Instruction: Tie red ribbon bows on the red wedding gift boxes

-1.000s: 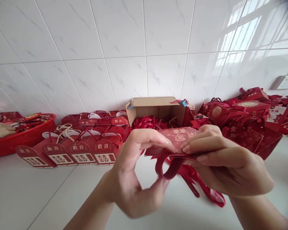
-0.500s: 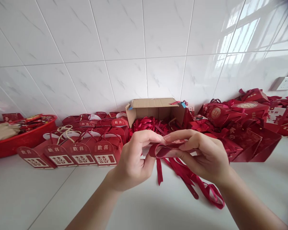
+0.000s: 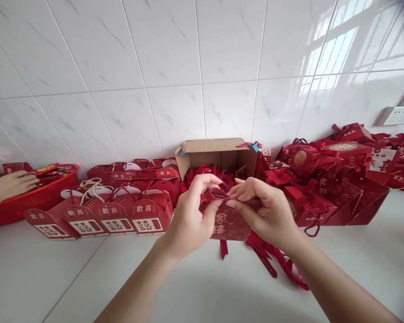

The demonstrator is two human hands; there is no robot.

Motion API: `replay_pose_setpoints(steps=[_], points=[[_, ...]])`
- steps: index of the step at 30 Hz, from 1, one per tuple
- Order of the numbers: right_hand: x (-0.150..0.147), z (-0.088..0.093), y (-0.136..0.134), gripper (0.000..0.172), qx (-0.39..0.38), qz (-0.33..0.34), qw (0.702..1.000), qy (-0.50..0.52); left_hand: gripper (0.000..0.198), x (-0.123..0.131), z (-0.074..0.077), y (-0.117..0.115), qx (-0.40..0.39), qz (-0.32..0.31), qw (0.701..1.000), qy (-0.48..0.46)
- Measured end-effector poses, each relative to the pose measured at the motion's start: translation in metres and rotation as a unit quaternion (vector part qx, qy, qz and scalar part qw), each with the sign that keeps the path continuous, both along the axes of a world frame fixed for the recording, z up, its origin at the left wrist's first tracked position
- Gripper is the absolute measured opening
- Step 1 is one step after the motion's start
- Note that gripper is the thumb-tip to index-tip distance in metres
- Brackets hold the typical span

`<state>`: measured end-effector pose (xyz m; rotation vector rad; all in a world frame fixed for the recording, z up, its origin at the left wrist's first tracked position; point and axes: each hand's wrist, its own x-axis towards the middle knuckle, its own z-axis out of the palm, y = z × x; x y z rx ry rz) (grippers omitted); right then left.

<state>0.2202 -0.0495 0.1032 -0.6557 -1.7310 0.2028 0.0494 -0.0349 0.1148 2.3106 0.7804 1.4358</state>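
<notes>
**Strap (image 3: 218,193) pinched above a red bag (image 3: 234,226)**

The left hand (image 3: 197,215) held the strap's loop between its thumb and curled fingers. The right hand (image 3: 265,211) met it from the other side, its thumb and fingertips closed on the band. The bag sat just below both hands, over the middle of the counter (image 3: 188,287), with gold characters on its front. Loose ribbons (image 3: 283,260) lay beside and partly behind it; beyond stood an open carton (image 3: 218,146).

The likeliest trouble was a slip: the grip looked narrow, all at the fingertips, and a springy band could have flicked free. Too hard a pull might have creased or torn the bag's edge, since thin card would give before the strap did. A twist in the loop could have set the band crooked. The ribbons lay near enough to snag if the bag were dragged across them.

Much was covered. The fingers hid the bag's upper edge and the spot where strap and card would meet, so it could not be told whether the two were joined. Whether the bag's base touched the counter was unclear too. At the far left, a co-worker's hand (image 3: 18,185) reached over a red basin (image 3: 59,193), the arm cut off by the frame; the packets (image 3: 55,172) inside were too small to read.
</notes>
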Motion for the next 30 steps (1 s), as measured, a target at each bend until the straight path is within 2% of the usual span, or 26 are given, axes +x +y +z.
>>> replay_pose_setpoints(steps=[3, 7, 10, 12, 15, 17, 20, 22, 26, 30], points=[[0.001, -0.002, 0.005, 0.022, -0.059, -0.005, 0.998, 0.027, 0.031, -0.001, 0.0, 0.005, -0.057, 0.002, 0.998, -0.003], [0.005, -0.001, 0.01, 0.024, -0.143, 0.021, 0.988, 0.055, 0.039, -0.009, 0.009, 0.009, -0.138, -0.016, 0.99, 0.032], [0.007, 0.0, 0.01, 0.021, -0.164, 0.013, 0.986, 0.04, 0.024, -0.015, 0.017, 0.009, -0.149, -0.012, 0.988, 0.045], [0.006, 0.001, 0.009, 0.013, -0.18, 0.003, 0.984, -0.003, 0.013, -0.016, 0.02, 0.006, -0.134, 0.008, 0.99, 0.048], [0.003, 0.005, 0.004, 0.013, -0.196, 0.007, 0.976, -0.092, 0.008, -0.013, 0.02, 0.001, -0.077, 0.029, 0.994, 0.074], [0.0, 0.008, -0.001, 0.01, -0.188, -0.005, 0.971, -0.15, 0.011, -0.009, 0.017, -0.002, -0.032, 0.004, 0.995, 0.092], [-0.004, 0.01, -0.007, 0.018, -0.173, -0.06, 0.959, -0.217, 0.022, -0.003, 0.012, -0.004, 0.039, -0.058, 0.993, 0.099], [-0.007, 0.009, -0.009, 0.02, -0.17, -0.089, 0.951, -0.243, 0.022, -0.001, 0.01, -0.005, 0.07, -0.073, 0.99, 0.1], [-0.006, 0.004, -0.005, 0.022, -0.163, -0.115, 0.951, -0.238, 0.025, -0.002, 0.015, -0.008, 0.11, -0.03, 0.991, 0.076], [0.011, 0.006, 0.002, 0.015, -0.159, -0.167, 0.951, -0.204, 0.025, -0.011, 0.025, -0.013, 0.149, 0.026, 0.987, 0.058]])
